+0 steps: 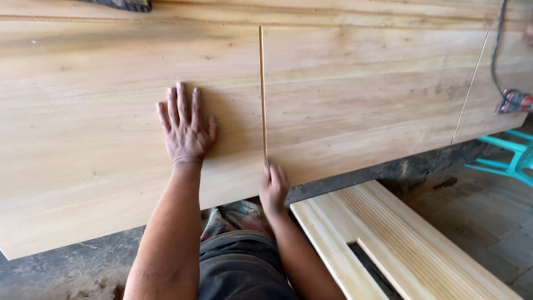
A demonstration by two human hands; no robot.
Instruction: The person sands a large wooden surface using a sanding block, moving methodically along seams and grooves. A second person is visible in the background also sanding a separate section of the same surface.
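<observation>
A wide, pale wooden board (100,166) fills most of the view. My left hand (185,126) lies flat on it, palm down, fingers spread. A thin straight wooden strip (262,94) runs across the board from its far part to its near edge. My right hand (273,188) pinches the near end of this strip at the board's edge. Beneath the board I see my grey shorts (239,266).
A grooved wooden frame piece (400,244) with a cut-out lies on the floor at lower right. A turquoise plastic chair (511,158) stands at the right edge. A black cable (496,50) leads to a red-and-grey tool (513,103) on the board's right end. A second thin strip (471,89) lies there.
</observation>
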